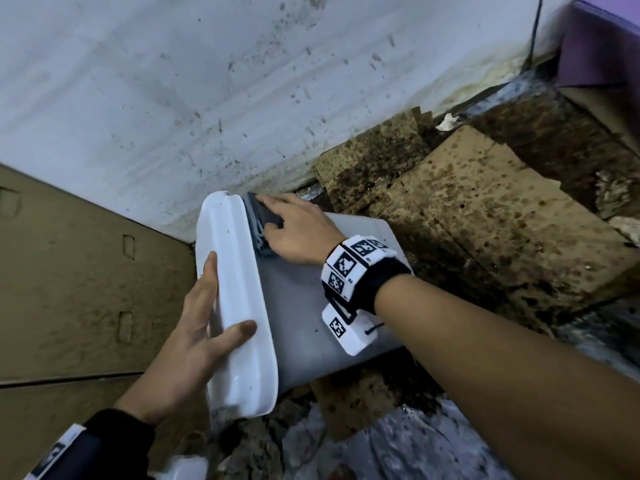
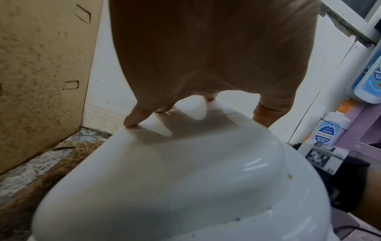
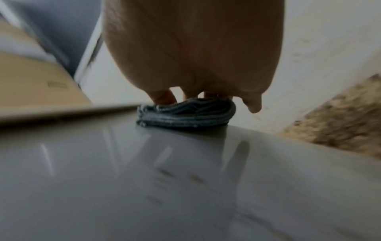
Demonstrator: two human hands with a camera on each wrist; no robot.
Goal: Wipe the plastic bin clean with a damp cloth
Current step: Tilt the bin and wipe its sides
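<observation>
A white plastic bin (image 1: 304, 306) lies on its side on the floor, its lid (image 1: 239, 271) facing left. My left hand (image 1: 201, 320) grips the lid's edge, thumb across the lid's face and fingers along its far side; the left wrist view shows the fingertips (image 2: 132, 120) on the glossy lid (image 2: 185, 171). My right hand (image 1: 294, 226) presses a folded grey cloth (image 1: 258, 216) flat onto the bin's upward side, at the far end right beside the lid. In the blurred right wrist view the fingers lie on top of the cloth (image 3: 185, 115) on the bin wall (image 3: 164, 179).
A speckled white wall (image 1: 173, 98) runs close behind the bin. A tan cardboard sheet (image 1: 69, 271) leans on the left. Wet, stained cardboard pieces (image 1: 467, 220) cover the floor to the right. A purple shelf (image 1: 602, 46) stands at the top right, with bottles (image 2: 329, 130) on it.
</observation>
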